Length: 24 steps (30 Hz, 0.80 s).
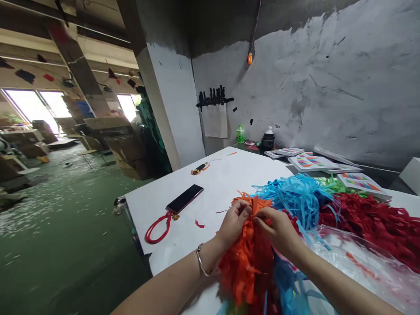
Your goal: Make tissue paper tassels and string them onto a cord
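My left hand (233, 221) and my right hand (277, 227) meet over a bundle of orange paper fringe (247, 262) at the near edge of the white table (213, 183). Both pinch the top of the orange strips between fingers and thumb. A silver bangle (201, 261) circles my left wrist. Blue fringe (295, 197) lies just behind my right hand, and more blue strips hang below the orange bundle. Red fringe (374, 223) is piled to the right, with green fringe (331, 183) behind it.
A black phone (184, 198) with a red cord loop (157, 229) lies left of my hands. Clear plastic wrap (357, 262) covers the near right. Printed colour cards (311, 162), a green bottle (240, 134) and a dark jar (268, 141) stand by the grey wall. Green floor drops off left.
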### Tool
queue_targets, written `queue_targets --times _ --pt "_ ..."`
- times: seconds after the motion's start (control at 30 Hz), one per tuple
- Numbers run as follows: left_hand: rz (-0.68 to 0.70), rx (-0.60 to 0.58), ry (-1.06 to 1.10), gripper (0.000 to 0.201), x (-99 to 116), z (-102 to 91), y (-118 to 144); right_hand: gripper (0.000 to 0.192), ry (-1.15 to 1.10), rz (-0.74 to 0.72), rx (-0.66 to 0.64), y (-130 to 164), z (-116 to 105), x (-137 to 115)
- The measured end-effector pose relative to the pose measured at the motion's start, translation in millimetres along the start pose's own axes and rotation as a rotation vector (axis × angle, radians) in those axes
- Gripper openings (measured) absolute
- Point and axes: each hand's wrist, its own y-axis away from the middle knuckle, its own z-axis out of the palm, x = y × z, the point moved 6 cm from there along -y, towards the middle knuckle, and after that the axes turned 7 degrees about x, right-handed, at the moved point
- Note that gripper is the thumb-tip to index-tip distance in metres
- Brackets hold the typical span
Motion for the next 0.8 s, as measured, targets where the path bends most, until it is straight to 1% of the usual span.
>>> queue_targets --times 0.1,0.17,0.43,0.57,0.7,0.8 --pt "-0.024 -0.025 0.039 0.043 -4.9 2.2 2.6 0.023 -0.006 0.057 0.013 -1.4 -0.5 6.8" --pt "-0.051 -0.043 0.079 0.038 -7.2 3.5 2.6 0.024 -0.005 0.078 0.020 -2.4 -2.7 10.3" --pt "-0.129 -0.042 0.203 0.030 -12.7 2.1 0.8 0.023 0.009 0.078 0.073 -3.9 -13.2 11.3" --pt "-0.136 -0.040 0.222 0.027 -10.8 2.0 2.5 0.022 0.038 0.044 0.082 -2.9 -13.9 12.0" --pt "-0.143 -0.041 0.238 0.029 -12.1 2.0 3.1 0.013 0.086 -0.022 0.121 2.4 -13.6 12.5" --pt "-0.151 -0.039 0.247 0.029 -14.7 1.7 3.3 0.028 0.133 -0.129 0.110 8.9 -9.1 4.7"
